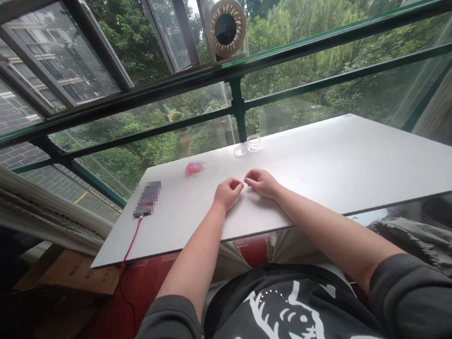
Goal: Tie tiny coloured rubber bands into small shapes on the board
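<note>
Over the middle of the white table (pixel 320 166), my left hand (pixel 228 192) is closed, with thumb and forefinger pinched together. Close by on its right, my right hand (pixel 262 182) is also closed in a pinch. The fingertips of the two hands nearly meet. Whatever they hold, if anything, is too small to make out. A small loose heap of pink, red and purplish thin strands (pixel 195 168) lies beyond my left hand. Behind my hands stand two small clear round containers, one low (pixel 239 151) and one taller (pixel 254 144).
At the table's left lies a blurred-out dark phone-like device (pixel 148 198) with a red cable (pixel 132 243) running over the front edge. A round fan-like device (pixel 226 28) sits on the green window rail (pixel 144 97). A cardboard box (pixel 79 272) is on the floor at left.
</note>
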